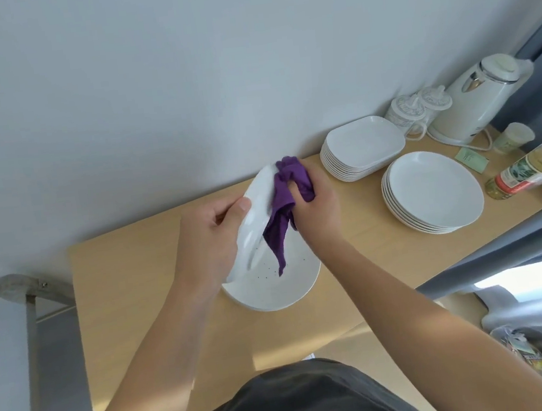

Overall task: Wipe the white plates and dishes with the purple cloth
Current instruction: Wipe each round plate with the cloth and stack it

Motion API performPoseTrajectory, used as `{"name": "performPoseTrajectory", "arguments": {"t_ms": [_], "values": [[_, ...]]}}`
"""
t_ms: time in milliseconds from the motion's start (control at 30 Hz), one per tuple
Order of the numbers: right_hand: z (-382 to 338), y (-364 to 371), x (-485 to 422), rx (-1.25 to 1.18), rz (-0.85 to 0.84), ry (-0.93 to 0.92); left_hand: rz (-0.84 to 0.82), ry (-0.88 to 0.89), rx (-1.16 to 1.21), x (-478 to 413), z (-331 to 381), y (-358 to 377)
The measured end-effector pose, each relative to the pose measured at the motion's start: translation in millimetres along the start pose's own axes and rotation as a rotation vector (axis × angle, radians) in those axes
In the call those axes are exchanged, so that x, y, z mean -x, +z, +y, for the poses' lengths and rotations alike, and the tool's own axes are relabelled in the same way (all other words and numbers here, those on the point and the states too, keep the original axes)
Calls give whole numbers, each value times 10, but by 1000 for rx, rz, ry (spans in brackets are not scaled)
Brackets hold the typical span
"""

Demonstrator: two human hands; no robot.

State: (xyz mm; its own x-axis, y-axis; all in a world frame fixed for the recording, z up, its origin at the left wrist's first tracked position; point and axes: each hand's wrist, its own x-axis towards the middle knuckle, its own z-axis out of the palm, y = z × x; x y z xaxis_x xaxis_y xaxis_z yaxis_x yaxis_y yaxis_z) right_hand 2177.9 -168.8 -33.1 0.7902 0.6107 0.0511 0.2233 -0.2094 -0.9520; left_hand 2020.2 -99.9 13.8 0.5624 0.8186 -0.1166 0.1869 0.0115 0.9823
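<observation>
My left hand (213, 233) grips the rim of a white plate (256, 207), holding it tilted on edge above the wooden table (130, 291). Against that plate's face my right hand (314, 207) clutches the purple cloth (283, 203), whose tail hangs down. Under them another white plate (273, 287) with small dark specks lies flat on the table. To the right stand a stack of round white plates (431, 190) and, behind it, a stack of squarish white dishes (363, 146).
Along the wall at the back right are two patterned lidded cups (418, 108) and a white kettle (478, 94) with its cord. A bottle (525, 174) lies at the table's right edge. A metal chair frame (6, 340) stands left of the table.
</observation>
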Motion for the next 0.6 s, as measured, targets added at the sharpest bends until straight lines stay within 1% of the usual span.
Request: {"name": "performPoseTrajectory", "arguments": {"t_ms": [67,300,367,433,500,567,600], "values": [[156,-36,49,48,-9,55,18,7,0,20,37,-22],[419,-321,113,167,45,68,-44,35,-45,34,25,109],[549,-467,113,209,67,93,-53,63,-68,30,76,181],[699,-619,141,283,72,131,-79,128,-118,32,149,278],[843,-760,148,343,40,180,-110,234,-199,43,215,425],[935,-882,108,377,-60,227,-106,325,-285,45,239,609],[969,-951,74,404,-126,234,-95,343,-316,37,236,712]]}}
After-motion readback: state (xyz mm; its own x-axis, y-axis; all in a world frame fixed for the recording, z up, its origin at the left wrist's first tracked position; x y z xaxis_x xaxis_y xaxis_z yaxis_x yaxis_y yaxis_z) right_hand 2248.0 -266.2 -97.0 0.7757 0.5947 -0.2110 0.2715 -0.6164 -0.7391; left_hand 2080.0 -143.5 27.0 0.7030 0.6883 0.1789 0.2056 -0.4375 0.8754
